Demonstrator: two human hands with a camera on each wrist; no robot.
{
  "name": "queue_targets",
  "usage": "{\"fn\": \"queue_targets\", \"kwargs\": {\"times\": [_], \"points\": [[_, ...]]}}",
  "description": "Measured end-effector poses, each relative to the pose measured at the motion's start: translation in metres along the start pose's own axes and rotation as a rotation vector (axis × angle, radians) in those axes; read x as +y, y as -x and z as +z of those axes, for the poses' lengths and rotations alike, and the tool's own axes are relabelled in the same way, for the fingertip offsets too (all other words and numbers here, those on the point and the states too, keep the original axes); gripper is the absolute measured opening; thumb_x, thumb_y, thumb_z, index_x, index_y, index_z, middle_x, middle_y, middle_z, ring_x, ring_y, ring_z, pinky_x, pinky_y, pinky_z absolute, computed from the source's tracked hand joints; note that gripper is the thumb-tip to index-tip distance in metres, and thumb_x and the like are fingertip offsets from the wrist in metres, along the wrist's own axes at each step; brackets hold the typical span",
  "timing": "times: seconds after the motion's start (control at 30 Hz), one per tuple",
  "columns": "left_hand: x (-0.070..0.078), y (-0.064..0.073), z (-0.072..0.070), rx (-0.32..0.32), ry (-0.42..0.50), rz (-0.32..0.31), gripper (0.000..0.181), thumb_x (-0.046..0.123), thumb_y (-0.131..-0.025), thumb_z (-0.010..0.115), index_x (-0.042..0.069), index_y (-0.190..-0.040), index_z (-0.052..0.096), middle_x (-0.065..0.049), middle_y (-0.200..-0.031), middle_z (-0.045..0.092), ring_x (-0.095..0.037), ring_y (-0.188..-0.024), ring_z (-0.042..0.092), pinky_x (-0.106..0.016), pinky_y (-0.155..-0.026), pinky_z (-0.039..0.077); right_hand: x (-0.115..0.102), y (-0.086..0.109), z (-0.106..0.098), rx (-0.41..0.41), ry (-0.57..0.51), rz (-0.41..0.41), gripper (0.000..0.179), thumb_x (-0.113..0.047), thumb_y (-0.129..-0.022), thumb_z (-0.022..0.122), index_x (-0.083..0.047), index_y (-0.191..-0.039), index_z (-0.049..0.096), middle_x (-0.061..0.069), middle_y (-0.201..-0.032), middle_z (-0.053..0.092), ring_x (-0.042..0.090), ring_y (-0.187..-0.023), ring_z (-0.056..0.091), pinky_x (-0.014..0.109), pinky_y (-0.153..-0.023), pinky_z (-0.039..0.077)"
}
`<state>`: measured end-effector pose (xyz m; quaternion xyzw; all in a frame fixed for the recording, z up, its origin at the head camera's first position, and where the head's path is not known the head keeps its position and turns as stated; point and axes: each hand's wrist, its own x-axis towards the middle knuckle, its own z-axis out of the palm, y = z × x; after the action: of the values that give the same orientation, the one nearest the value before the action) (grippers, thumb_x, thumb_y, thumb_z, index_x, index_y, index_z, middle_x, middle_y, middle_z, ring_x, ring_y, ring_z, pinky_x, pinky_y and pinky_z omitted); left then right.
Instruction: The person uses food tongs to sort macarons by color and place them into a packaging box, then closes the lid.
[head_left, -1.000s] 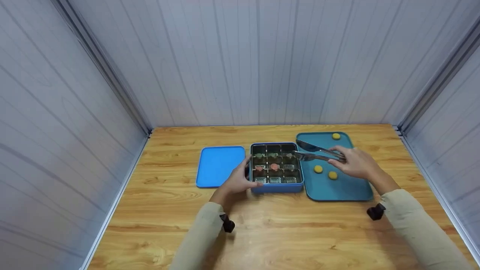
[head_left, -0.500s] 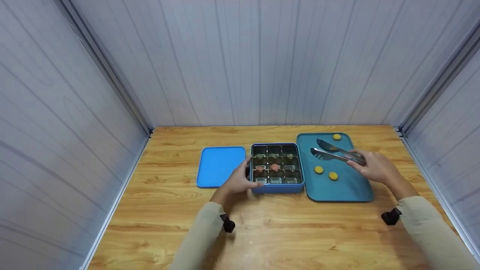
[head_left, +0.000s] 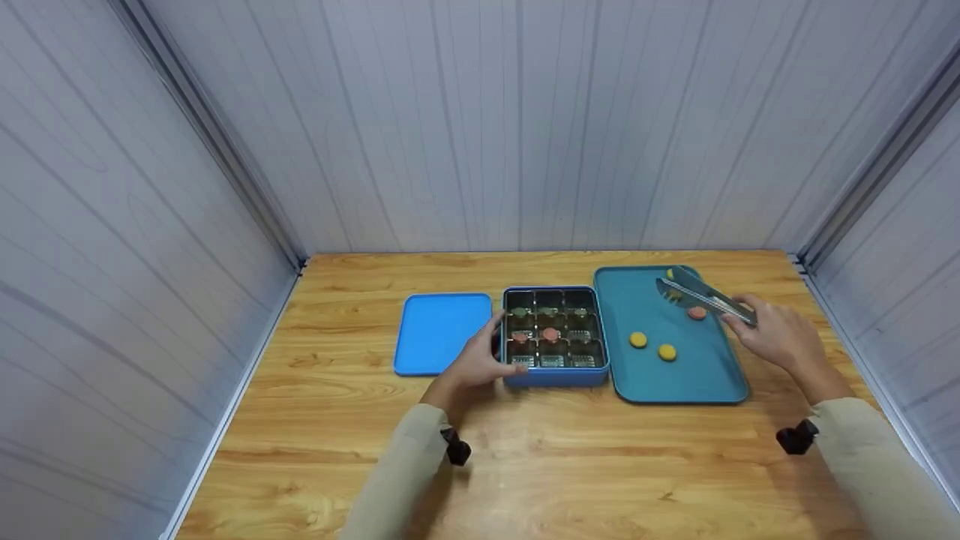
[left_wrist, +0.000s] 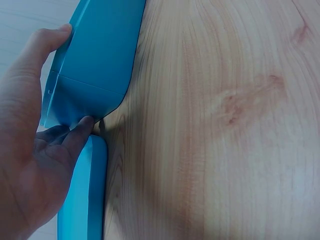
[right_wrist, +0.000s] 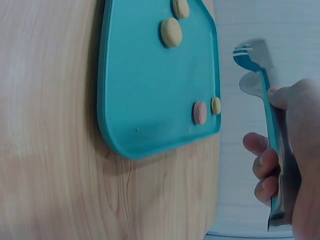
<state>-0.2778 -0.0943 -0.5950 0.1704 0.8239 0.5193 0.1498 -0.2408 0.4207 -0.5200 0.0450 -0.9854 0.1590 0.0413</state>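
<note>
My left hand [head_left: 480, 361] holds the front-left corner of a blue box [head_left: 555, 378], thumb at the front rim, fingers along the left side. The left wrist view shows this grip on the box wall [left_wrist: 102, 50]. Inside the box, a divided insert has green macarons [head_left: 548, 311] in the back row and pink macarons [head_left: 550, 334] in the middle row. My right hand [head_left: 784, 337] grips metal tongs [right_wrist: 286, 170], their tips apart over the back right of a teal tray [head_left: 675, 386]. Close below the tongs lies a pink macaron [right_wrist: 199, 113]; nothing shows between the tips.
Two yellow macarons [head_left: 667, 352] lie mid-tray; another yellow macaron [right_wrist: 215, 106] sits near the far edge, partly behind the tongs in the head view. A flat blue lid [head_left: 442, 334] rests left of the box. Pale panel walls [head_left: 480, 127] enclose the wooden table [head_left: 570, 465].
My right hand has carried the tongs rightward from the box's right edge to the tray's back right. The pink macaron on the tray has come into sight. My left hand stays put.
</note>
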Motion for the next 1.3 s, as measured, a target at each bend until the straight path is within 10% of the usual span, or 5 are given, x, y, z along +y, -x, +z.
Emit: {"fn": "queue_targets", "kwargs": {"times": [1.3], "points": [[0.000, 0.002, 0.002, 0.006, 0.048, -0.020, 0.123, 0.022, -0.092, 0.094, 0.010, -0.183, 0.012, -0.024, -0.185, 0.031, -0.042, -0.165, 0.047, -0.059, -0.136, 0.040, 0.036, 0.009, 0.017, -0.108, -0.076, 0.126, 0.041, -0.035, -0.114, 0.064, -0.004, -0.141, 0.063, 0.011, -0.080, 0.057, 0.025, -0.068, 0.051, 0.036, -0.055, 0.036]]}}
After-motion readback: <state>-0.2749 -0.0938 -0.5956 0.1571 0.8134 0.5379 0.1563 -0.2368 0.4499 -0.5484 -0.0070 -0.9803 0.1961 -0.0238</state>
